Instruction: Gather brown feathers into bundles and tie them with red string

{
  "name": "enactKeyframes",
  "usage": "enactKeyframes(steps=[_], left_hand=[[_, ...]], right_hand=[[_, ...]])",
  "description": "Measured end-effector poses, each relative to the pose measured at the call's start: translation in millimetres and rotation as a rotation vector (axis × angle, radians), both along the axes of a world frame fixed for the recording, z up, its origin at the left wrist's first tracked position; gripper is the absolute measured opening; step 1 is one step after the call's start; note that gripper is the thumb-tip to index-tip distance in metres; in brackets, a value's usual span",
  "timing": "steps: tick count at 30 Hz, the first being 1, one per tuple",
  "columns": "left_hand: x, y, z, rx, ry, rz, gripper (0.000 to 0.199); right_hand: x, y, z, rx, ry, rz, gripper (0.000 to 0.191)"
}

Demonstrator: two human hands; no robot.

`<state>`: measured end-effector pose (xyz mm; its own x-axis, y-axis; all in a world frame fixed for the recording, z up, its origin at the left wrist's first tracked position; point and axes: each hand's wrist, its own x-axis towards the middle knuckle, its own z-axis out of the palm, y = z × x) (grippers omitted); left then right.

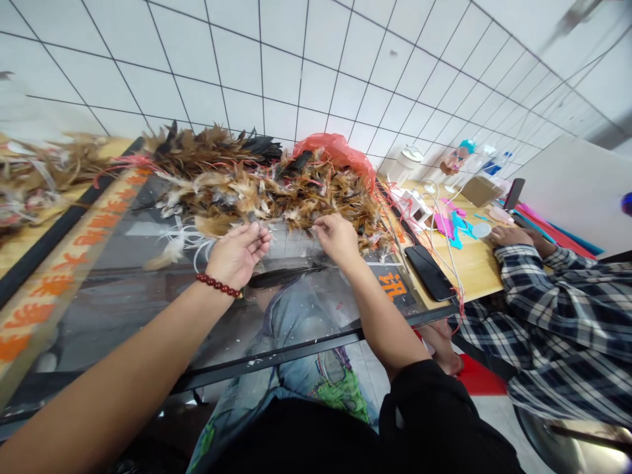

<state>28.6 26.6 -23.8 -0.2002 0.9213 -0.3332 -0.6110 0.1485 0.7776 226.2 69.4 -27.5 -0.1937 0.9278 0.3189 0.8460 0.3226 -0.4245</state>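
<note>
My left hand, with a dark red bead bracelet at the wrist, is turned palm up above the glass tabletop. Its thumb and fingers are curled together; what they hold, if anything, is too small to make out. Across from it my right hand makes a pinch at the near edge of a pile of brown feathers. Nothing nameable shows between those fingertips. A long black feather lies on the glass between my forearms. White plastic strips and a pale feather lie left of my left hand.
Behind the pile are darker feathers and a red plastic bag against the tiled wall. A black phone, cables and pink and blue cutouts lie on the wooden table at right. A person in a checked shirt sits there.
</note>
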Motion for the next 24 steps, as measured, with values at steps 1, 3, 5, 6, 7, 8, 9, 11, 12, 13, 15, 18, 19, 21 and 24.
enactKeyframes(steps=[1,3,5,6,7,8,9,11,12,13,15,18,19,21,24], left_hand=[[0,0,0.3,-0.003,-0.005,0.013,0.011],[0,0,0.3,-0.005,-0.01,0.013,0.011],[0,1,-0.5,-0.002,-0.014,0.002,0.011],[0,1,-1.0,0.0,-0.016,0.0,0.011],[-1,1,-1.6,0.001,-0.018,0.004,0.011],[-1,2,-2.1,0.003,-0.02,0.01,0.011],[-1,2,-2.5,0.003,-0.021,0.016,0.011],[-2,3,-2.9,0.002,-0.025,0.026,0.012],[-2,3,-2.8,0.002,-0.028,0.027,0.012],[-2,3,-2.6,0.001,-0.029,0.029,0.012],[-2,3,-2.1,-0.005,-0.026,0.025,0.013],[-1,2,-2.1,-0.003,-0.015,0.012,0.013],[-1,2,-2.4,-0.002,-0.011,0.008,0.012],[-1,2,-3.2,0.006,-0.008,-0.001,0.01],[-2,2,-3.9,0.012,-0.016,-0.008,0.008]], right_hand=[[-1,1,-2.6,-0.044,-0.087,-0.032,0.021],[-7,2,-7.8,-0.112,-0.234,-0.085,0.023],[-11,2,-10.2,-0.147,-0.297,-0.09,0.023],[-12,2,-9.6,-0.172,-0.289,-0.046,0.022],[-10,2,-7.7,-0.215,-0.251,0.038,0.02],[-6,2,-4.9,-0.275,-0.188,0.155,0.017],[-1,2,-1.4,-0.347,-0.105,0.286,0.014],[11,3,5.5,-0.478,0.078,0.518,0.01],[17,4,7.8,-0.514,0.156,0.579,0.012],[22,5,8.8,-0.523,0.213,0.585,0.014],[26,8,6.0,-0.469,0.234,0.437,0.014],[14,12,-7.5,-0.307,0.089,0.074,0.017],[8,12,-12.6,-0.26,0.031,-0.004,0.019],[-7,13,-20.2,-0.197,-0.054,-0.044,0.021],[-23,12,-20.4,-0.175,-0.084,0.069,0.014]])
